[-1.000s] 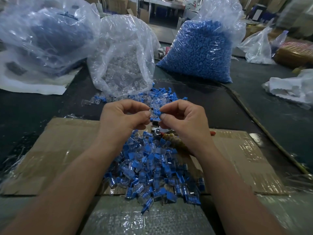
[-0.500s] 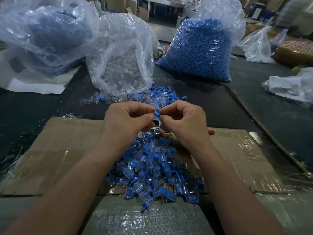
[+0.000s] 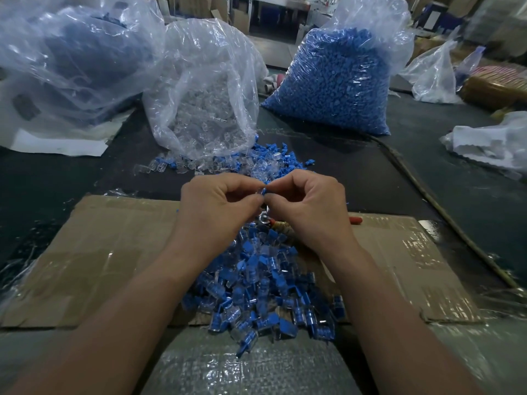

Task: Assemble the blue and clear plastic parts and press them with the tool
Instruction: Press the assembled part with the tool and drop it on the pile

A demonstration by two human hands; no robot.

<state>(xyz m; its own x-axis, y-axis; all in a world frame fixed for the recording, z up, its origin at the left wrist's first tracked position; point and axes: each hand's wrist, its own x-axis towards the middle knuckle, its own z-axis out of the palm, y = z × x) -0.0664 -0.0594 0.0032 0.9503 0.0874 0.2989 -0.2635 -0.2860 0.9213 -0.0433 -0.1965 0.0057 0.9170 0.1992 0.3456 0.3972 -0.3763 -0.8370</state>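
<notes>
My left hand (image 3: 216,206) and my right hand (image 3: 310,208) meet fingertip to fingertip above the cardboard, pinching one small blue and clear plastic piece (image 3: 262,192) between them. Which hand holds which half is hidden by the fingers. Just below the hands lies the pressing tool (image 3: 273,223), mostly covered, its red handle tip (image 3: 355,220) poking out at the right. A pile of joined blue and clear pieces (image 3: 262,289) lies on the cardboard between my forearms. Loose blue and clear parts (image 3: 256,161) are scattered beyond the hands.
A flattened cardboard sheet (image 3: 114,252) covers the dark table. Behind stand a bag of clear parts (image 3: 205,104), a full bag of blue parts (image 3: 336,81) and a large bag at the left (image 3: 71,52). White plastic (image 3: 490,143) lies at the right.
Both hands have drawn closer together, and the blue part now sits nearly hidden between the fingertips. The view has shifted slightly downward.
</notes>
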